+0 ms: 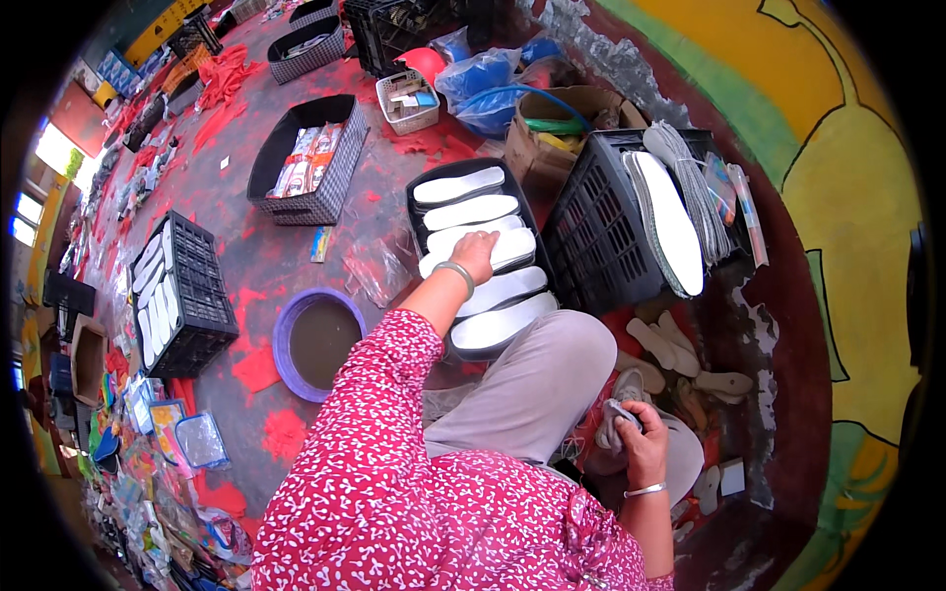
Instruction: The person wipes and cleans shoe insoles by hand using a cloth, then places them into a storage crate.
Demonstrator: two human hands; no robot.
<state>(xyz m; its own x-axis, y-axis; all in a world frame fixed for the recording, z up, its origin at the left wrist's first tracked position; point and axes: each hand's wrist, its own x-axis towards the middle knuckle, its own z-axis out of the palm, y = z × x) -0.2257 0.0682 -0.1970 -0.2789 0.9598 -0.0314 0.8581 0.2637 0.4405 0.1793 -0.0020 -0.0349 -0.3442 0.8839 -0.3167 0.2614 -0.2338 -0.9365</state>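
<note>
A black tray [417, 212] in front of me holds several rows of white shoe insoles [505, 289]. My left hand [475, 254], a bangle at its wrist, reaches into the middle of it. Its fingers are bunched on the end of a white insole [514, 246]; their tips are partly hidden. Low by my bent knee, my right hand [645, 445] is closed around a crumpled grey cloth [619, 426]. A shoe [628, 386] on my foot shows just beyond that cloth.
On the right stands a black crate [601, 222] topped with a white insole stack and grey cord [680, 172]. Loose insoles [670, 345] lie below. A purple basin [286, 345] of murky water, another insole crate [202, 295] and a patterned bin [330, 187] stand leftward.
</note>
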